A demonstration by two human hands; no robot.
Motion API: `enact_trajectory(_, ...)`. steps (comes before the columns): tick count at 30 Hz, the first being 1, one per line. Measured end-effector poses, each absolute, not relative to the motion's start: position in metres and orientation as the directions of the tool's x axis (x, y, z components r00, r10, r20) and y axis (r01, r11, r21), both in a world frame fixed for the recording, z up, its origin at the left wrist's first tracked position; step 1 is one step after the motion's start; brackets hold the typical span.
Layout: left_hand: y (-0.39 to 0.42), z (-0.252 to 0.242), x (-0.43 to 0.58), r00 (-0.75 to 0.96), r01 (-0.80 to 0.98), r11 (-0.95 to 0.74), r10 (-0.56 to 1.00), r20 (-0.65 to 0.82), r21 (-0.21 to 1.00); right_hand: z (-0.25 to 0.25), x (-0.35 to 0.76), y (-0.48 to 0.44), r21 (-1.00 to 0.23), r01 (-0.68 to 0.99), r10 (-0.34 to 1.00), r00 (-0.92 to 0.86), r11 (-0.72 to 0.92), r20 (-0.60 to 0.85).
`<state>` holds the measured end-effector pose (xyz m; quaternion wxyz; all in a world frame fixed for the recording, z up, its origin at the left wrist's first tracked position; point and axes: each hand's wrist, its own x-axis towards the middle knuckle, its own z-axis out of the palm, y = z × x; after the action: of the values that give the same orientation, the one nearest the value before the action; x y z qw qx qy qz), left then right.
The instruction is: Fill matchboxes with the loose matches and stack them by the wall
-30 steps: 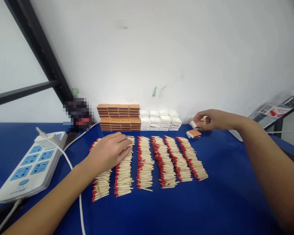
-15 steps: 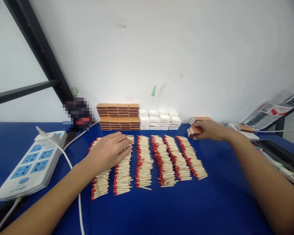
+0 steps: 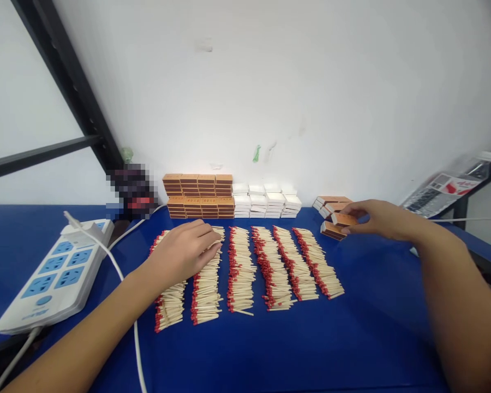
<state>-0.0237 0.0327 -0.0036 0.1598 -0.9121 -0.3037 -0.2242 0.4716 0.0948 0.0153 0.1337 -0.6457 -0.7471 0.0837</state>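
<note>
Several rows of red-tipped matches lie side by side on a blue table. My left hand rests palm down on the two leftmost rows, fingers curled loosely over the sticks. My right hand pinches an orange matchbox just above another orange matchbox lying on the cloth. Behind them sits a small pile of matchboxes.
Stacked orange matchbox sleeves and white inner trays line the wall. A white power strip with its cable lies at the left. A black metal frame stands at the back left. A packaged item leans at the right.
My right hand moved from the far pile down to the box near the matches, then shifted right and lifted a matchbox. My left hand stayed on the matches.
</note>
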Motion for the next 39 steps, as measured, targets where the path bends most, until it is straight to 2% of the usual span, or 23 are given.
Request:
enact_trajectory(3,0.03,-0.005,-0.022,0.684,0.636,-0.766,0.499,0.532,-0.099,0.03,0.444,0.084,-0.353,0.93,0.994,-0.077,0.101,0.083)
enact_trajectory(5,0.027,-0.006,-0.019,0.623,0.654,-0.756,0.542,0.564,0.005,0.035,0.403,0.072,-0.367,0.904,0.975,-0.182,0.217,0.128)
enact_trajectory(7,0.024,-0.007,-0.015,0.572,0.656,-0.748,0.582,0.578,0.105,0.033,0.352,0.058,-0.283,0.889,0.929,-0.313,0.359,0.196)
enact_trajectory(9,0.021,-0.008,-0.012,0.559,0.636,-0.756,0.59,0.582,0.156,0.027,0.302,0.044,-0.252,0.834,0.866,-0.437,0.491,0.242)
enact_trajectory(12,0.02,-0.009,-0.009,0.571,0.593,-0.784,0.569,0.592,0.182,0.014,0.252,0.029,-0.311,0.716,0.781,-0.576,0.625,0.243)
enact_trajectory(18,0.02,-0.012,-0.007,0.608,0.559,-0.819,0.511,0.608,0.13,-0.003,0.238,0.022,-0.439,0.584,0.729,-0.584,0.683,0.357)
enact_trajectory(21,0.019,-0.011,-0.005,0.579,0.565,-0.809,0.527,0.622,0.16,-0.007,0.24,0.019,-0.577,0.51,0.764,-0.515,0.637,0.388)
enact_trajectory(24,0.02,-0.008,-0.005,0.538,0.572,-0.8,0.531,0.654,0.179,-0.011,0.239,0.015,-0.768,0.424,0.863,-0.383,0.481,0.329)
enact_trajectory(27,0.021,-0.007,-0.006,0.508,0.576,-0.798,0.521,0.686,0.179,-0.014,0.239,0.014,-0.873,0.314,0.91,-0.305,0.374,0.28)
enact_trajectory(31,0.023,-0.011,-0.006,0.539,0.553,-0.822,0.476,0.695,0.134,-0.015,0.237,0.014,-0.928,0.208,0.917,-0.326,0.308,0.231)
enact_trajectory(36,0.023,-0.012,-0.005,0.561,0.562,-0.823,0.45,0.695,0.08,-0.02,0.232,0.011,-0.9,0.28,0.931,-0.248,0.333,0.268)
enact_trajectory(39,0.023,-0.012,-0.006,0.565,0.562,-0.825,0.438,0.699,0.062,-0.024,0.231,0.011,-0.917,0.244,0.934,-0.248,0.316,0.256)
